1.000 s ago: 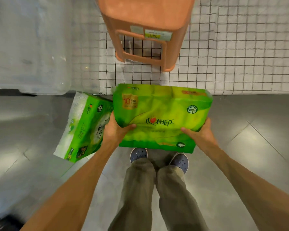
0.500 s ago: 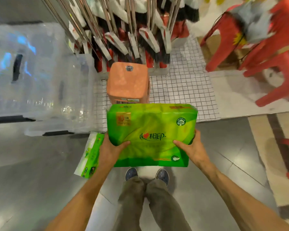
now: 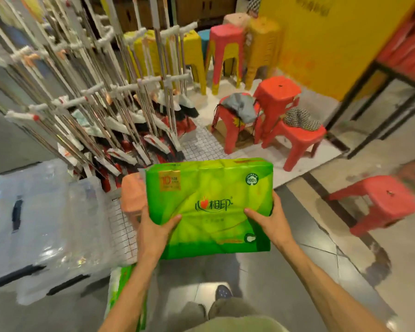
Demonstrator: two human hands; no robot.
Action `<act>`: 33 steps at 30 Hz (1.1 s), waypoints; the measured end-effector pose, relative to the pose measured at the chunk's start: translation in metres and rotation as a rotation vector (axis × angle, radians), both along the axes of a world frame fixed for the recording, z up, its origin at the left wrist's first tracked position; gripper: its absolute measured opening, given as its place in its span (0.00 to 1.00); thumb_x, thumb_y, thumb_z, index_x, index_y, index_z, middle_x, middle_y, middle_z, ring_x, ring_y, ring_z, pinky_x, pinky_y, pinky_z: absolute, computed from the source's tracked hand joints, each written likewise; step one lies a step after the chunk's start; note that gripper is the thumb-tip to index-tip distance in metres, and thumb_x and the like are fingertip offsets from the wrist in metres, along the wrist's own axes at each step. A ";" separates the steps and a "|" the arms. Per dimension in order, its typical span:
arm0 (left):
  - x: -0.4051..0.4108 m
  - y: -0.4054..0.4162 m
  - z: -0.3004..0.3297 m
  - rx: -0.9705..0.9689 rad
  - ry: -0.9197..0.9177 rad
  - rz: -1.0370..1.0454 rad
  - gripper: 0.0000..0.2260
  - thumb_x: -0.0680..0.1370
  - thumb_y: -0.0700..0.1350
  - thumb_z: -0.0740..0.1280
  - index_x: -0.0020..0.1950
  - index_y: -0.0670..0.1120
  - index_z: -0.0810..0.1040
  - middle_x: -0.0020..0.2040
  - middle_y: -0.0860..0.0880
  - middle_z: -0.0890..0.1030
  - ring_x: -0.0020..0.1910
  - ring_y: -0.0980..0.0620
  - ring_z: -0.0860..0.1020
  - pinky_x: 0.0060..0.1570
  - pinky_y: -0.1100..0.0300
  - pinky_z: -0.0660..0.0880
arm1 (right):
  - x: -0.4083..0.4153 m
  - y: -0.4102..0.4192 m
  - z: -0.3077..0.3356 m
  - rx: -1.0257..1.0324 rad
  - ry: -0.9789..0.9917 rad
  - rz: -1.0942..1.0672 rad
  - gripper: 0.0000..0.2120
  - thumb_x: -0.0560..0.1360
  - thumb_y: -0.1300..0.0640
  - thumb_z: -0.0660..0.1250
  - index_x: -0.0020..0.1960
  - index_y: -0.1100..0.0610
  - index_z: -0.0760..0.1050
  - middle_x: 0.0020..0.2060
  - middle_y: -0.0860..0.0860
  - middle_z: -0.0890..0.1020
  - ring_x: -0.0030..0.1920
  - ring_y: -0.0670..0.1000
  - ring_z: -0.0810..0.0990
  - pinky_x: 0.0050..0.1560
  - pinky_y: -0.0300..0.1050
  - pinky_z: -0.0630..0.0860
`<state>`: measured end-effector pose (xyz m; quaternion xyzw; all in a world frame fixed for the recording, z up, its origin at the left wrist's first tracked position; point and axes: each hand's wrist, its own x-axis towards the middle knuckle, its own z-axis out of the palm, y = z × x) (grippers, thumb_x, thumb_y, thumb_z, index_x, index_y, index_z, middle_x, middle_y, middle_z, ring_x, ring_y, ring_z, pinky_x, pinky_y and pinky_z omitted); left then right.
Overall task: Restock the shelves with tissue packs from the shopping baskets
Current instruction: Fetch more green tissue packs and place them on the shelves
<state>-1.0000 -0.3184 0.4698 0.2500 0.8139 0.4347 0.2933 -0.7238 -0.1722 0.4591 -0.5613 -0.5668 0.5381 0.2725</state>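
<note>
Tissue pack (image 3: pixel 209 204): carried clear of the floor, long axis crosswise to the person, left hand (image 3: pixel 153 230) and right hand (image 3: pixel 270 220) clasping its opposite near corners, equally close; no shelf identifiable ahead.

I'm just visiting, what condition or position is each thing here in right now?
Green tissue pack: lifted, gripped at both ends.
Left hand: grips the pack's left end.
Right hand: grips the pack's right end.
Second tissue pack: on the floor, untouched.
Orange stool: upright, partly hidden behind the pack.
Red stool: upright, standing alone.
</note>
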 end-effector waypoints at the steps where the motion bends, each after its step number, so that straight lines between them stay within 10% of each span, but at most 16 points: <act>1: 0.003 0.006 0.009 0.021 0.001 -0.040 0.43 0.68 0.55 0.81 0.78 0.52 0.64 0.71 0.46 0.75 0.67 0.40 0.76 0.66 0.40 0.74 | 0.008 -0.004 0.009 0.020 0.005 -0.045 0.45 0.69 0.49 0.81 0.78 0.45 0.60 0.59 0.38 0.78 0.58 0.43 0.79 0.62 0.52 0.78; 8: 0.032 0.047 0.056 0.099 0.027 -0.347 0.45 0.62 0.70 0.78 0.74 0.59 0.66 0.66 0.52 0.79 0.63 0.45 0.78 0.62 0.39 0.77 | 0.068 -0.064 0.066 0.116 -0.010 -0.389 0.43 0.71 0.52 0.80 0.78 0.48 0.61 0.65 0.47 0.78 0.59 0.46 0.80 0.54 0.42 0.79; 12: 0.076 0.057 0.076 0.106 -0.005 -0.576 0.42 0.67 0.60 0.80 0.77 0.53 0.66 0.68 0.50 0.78 0.64 0.45 0.78 0.63 0.42 0.76 | 0.112 -0.118 0.087 0.132 -0.097 -0.592 0.47 0.67 0.42 0.80 0.79 0.45 0.58 0.69 0.48 0.75 0.66 0.54 0.77 0.65 0.60 0.77; 21: 0.217 0.024 0.103 0.152 -0.036 -1.039 0.42 0.67 0.61 0.79 0.76 0.52 0.67 0.66 0.50 0.78 0.63 0.45 0.78 0.61 0.42 0.77 | 0.213 -0.286 0.115 0.157 -0.143 -1.033 0.46 0.66 0.40 0.80 0.78 0.44 0.61 0.67 0.47 0.77 0.63 0.53 0.79 0.63 0.58 0.79; 33: 0.464 -0.146 0.110 0.210 -0.022 -1.482 0.38 0.69 0.55 0.80 0.75 0.49 0.70 0.65 0.48 0.80 0.62 0.44 0.79 0.60 0.45 0.77 | 0.361 -0.555 0.119 0.216 -0.145 -1.481 0.41 0.70 0.50 0.81 0.77 0.47 0.63 0.60 0.46 0.79 0.51 0.41 0.79 0.44 0.31 0.76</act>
